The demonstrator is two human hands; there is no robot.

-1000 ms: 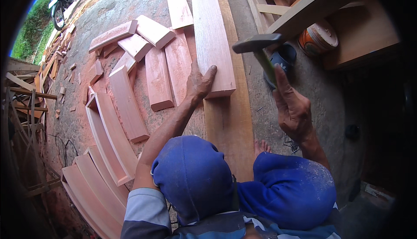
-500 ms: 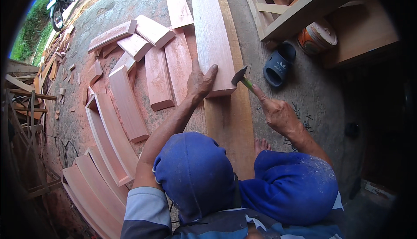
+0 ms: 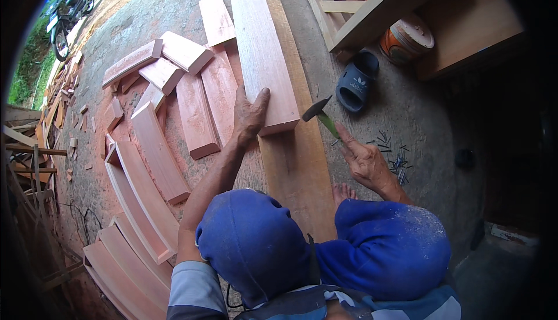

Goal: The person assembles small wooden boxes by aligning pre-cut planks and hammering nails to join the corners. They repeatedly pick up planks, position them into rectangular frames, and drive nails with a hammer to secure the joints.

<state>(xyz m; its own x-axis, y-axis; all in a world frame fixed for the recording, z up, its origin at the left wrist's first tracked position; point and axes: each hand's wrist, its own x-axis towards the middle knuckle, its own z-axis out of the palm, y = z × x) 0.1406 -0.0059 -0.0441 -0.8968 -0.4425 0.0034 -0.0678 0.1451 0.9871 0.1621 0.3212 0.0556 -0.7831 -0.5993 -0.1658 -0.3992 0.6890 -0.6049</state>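
Head view, one entry per item.

Reddish board (image 3: 261, 58): lies flat on a long pale plank (image 3: 296, 163), running from the middle of the scene toward the far edge. Its near end sits just beside the hammer head.

Left hand (image 3: 250, 116): laid flat, fingers spread, pressing on the near left corner of the reddish board. It grips nothing; the palm rests on the wood.

Right hand (image 3: 366, 163): to the right of the plank, closed around the green handle of a hammer (image 3: 318, 113). The hammer head hangs just right of the board's near end; whether it touches the wood cannot be told. The two hands are apart, with the board's near end and the plank between them.

Nails (image 3: 392, 151): a loose scatter on the concrete, just right of the right hand.

Blue sandal (image 3: 356, 81): on the ground, right of the board and farther off than the hammer.

Orange bucket with a pale lid (image 3: 407, 38): far right, against a wooden frame (image 3: 372, 12).

Short boards and offcuts (image 3: 195, 113): lying in a group left of the reddish board.

Curved wooden pieces (image 3: 139, 209): stacked near left.

Motorbike (image 3: 70, 9): far left.

Knees in blue cloth (image 3: 383, 244): near edge, below the hands.
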